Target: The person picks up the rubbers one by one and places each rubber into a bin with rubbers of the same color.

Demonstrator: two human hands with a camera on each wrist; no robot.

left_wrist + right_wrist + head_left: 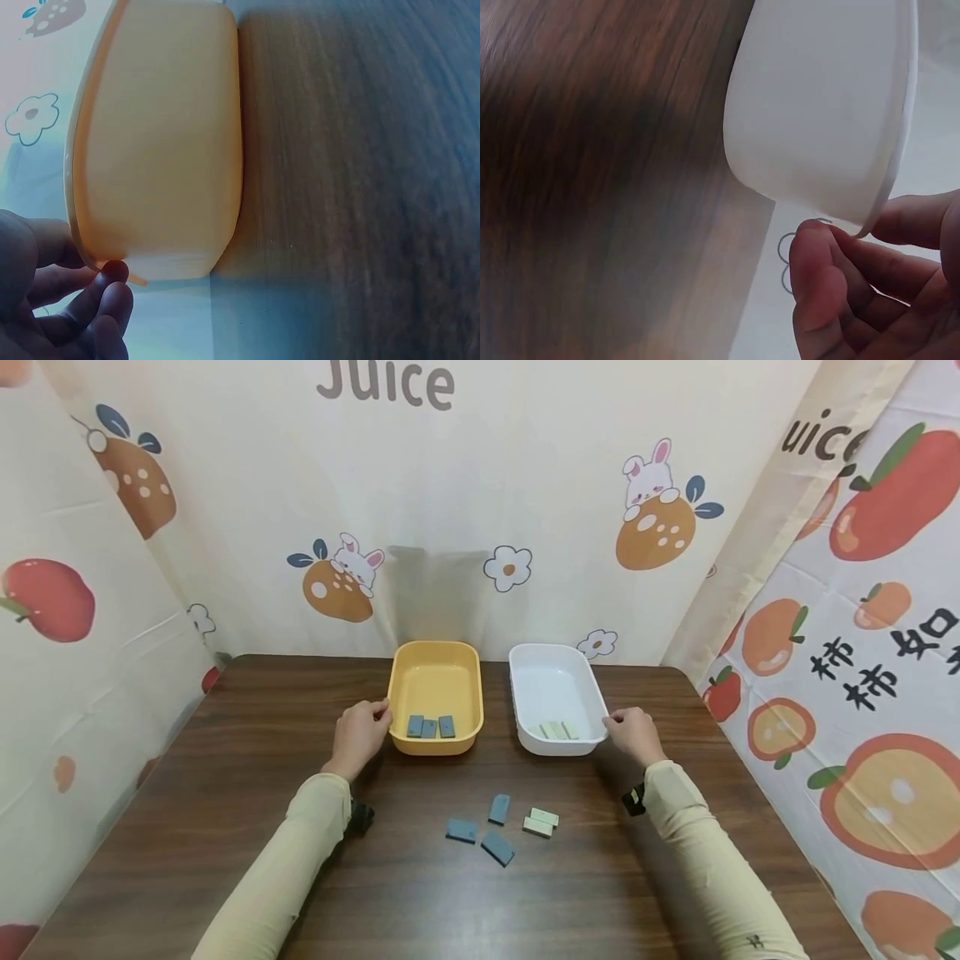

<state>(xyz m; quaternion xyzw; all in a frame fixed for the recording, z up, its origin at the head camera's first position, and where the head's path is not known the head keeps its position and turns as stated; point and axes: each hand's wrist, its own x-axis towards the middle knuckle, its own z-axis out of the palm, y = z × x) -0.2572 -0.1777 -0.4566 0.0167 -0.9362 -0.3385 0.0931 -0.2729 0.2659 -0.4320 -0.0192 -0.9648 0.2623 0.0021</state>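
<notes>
My left hand (360, 737) pinches the left rim of a yellow plastic tray (435, 681); in the left wrist view thumb and fingers close over the rim of its outer wall (161, 150). Three blue-grey domino-like blocks (429, 727) lie at the tray's near end. On the other side, my right hand (633, 733) pinches the right rim of a white plastic tray (555, 681), seen from outside as a pale wall (817, 105) in the right wrist view. Several pale green blocks (555, 729) lie inside, at its near end.
On the brown wooden table (390, 893), in front of the trays, lie three loose blue-grey blocks (498, 847) and two pale green blocks (538, 827) side by side. Behind the trays hangs a printed curtain (480, 485), with more printed cloth at both sides.
</notes>
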